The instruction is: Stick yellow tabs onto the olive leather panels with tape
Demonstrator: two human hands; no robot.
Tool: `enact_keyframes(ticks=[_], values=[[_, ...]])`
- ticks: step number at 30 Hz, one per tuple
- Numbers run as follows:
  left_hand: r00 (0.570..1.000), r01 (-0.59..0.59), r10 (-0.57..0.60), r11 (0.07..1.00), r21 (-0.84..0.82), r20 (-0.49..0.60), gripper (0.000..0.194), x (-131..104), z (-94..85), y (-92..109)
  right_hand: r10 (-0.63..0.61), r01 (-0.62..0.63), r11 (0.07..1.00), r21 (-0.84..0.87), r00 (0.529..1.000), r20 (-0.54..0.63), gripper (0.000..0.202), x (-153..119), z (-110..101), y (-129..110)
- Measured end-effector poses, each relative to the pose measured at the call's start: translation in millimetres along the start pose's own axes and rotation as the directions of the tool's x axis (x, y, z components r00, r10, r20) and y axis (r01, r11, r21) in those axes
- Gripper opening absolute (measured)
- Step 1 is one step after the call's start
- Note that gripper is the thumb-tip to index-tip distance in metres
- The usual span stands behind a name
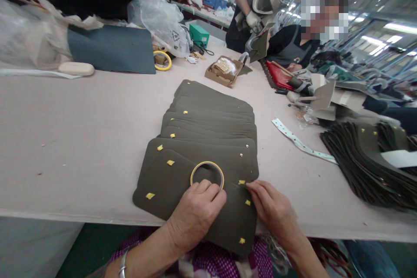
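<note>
My left hand is closed around the near side of a yellow-rimmed roll of tape, over a dark olive panel. At that panel's right edge, my right hand has thumb and fingers pinched together beside a small yellow tape piece. Whether anything sits between those fingertips is too small to make out. More yellow tape pieces mark the panels' edges. Behind lies a fanned row of similar panels, and two small metal studs show on one of them.
At right is a thick stack of dark pieces beside a pale dotted strip. Farther back are a cardboard box of gold studs, another tape roll, a green box and a plastic bag. Two people work across the table.
</note>
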State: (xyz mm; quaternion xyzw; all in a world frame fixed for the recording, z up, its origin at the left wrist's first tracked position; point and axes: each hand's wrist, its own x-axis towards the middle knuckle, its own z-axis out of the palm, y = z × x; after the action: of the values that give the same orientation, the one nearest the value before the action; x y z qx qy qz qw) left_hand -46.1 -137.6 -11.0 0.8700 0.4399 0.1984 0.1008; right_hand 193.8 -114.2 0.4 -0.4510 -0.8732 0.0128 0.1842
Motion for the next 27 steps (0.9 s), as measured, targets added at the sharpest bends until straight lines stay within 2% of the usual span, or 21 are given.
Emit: enact_keyframes(ticks=[2, 4, 6, 10, 14, 17, 19, 20, 21, 23, 25, 27], values=[[1.000, 0.005, -0.005, 1.000, 0.000, 0.000, 0.006, 0, -0.4, 0, -0.071, 0.074, 0.995, -0.060, 0.996, 0.047, 0.023, 3, 2, -1], [1.000, 0.007, -0.007, 1.000, -0.005, 0.002, 0.007, -1, -1.0, 1, -0.078, 0.085, 0.994, -0.071, 0.993, 0.090, 0.024, 9, 4, -5], [1.000, 0.009, -0.009, 1.000, -0.008, 0.002, 0.007, -1, -1.3, 2, -0.003, 0.009, 0.999, -0.048, 0.992, 0.127, 0.024, 17, 7, -9], [1.000, 0.022, -0.022, 1.000, -0.021, -0.020, 0.009, -1, 0.0, 2, 0.242, -0.250, 0.967, 0.036, 0.958, 0.153, 0.018, 28, 12, -15], [0.990, -0.002, -0.009, 0.997, -0.077, -0.143, 0.019, -1, -1.2, 1, 0.400, -0.416, 0.900, 0.127, 0.907, 0.135, 0.016, 29, 11, -16], [0.959, -0.061, 0.020, 0.988, -0.140, -0.282, 0.025, 0, -9.0, -2, 0.416, -0.456, 0.873, 0.173, 0.881, 0.225, 0.017, 27, 2, -18], [0.946, -0.101, 0.037, 0.978, -0.183, -0.323, 0.028, 1, -16.0, -4, 0.381, -0.446, 0.874, 0.194, 0.875, 0.298, 0.018, 25, -7, -21], [0.943, -0.108, 0.038, 0.975, -0.196, -0.330, 0.031, 2, -19.2, -4, 0.363, -0.433, 0.875, 0.216, 0.883, 0.298, 0.018, 24, -11, -24], [0.942, -0.103, 0.030, 0.974, -0.203, -0.333, 0.036, 2, -21.7, -4, 0.348, -0.413, 0.874, 0.254, 0.899, 0.265, 0.018, 23, -15, -28], [0.941, -0.073, -0.002, 0.975, -0.208, -0.340, 0.043, 3, -24.4, -3, 0.314, -0.335, 0.869, 0.363, 0.942, 0.120, 0.014, 23, -20, -39], [0.940, -0.050, -0.026, 0.976, -0.212, -0.341, 0.042, 4, -24.3, -1, 0.239, -0.194, 0.872, 0.448, 0.970, -0.045, 0.015, 23, -21, -51], [0.946, -0.035, -0.037, 0.976, -0.215, -0.322, 0.039, 3, -22.9, 1, 0.122, -0.046, 0.889, 0.455, 0.983, -0.140, 0.021, 25, -19, -60]])
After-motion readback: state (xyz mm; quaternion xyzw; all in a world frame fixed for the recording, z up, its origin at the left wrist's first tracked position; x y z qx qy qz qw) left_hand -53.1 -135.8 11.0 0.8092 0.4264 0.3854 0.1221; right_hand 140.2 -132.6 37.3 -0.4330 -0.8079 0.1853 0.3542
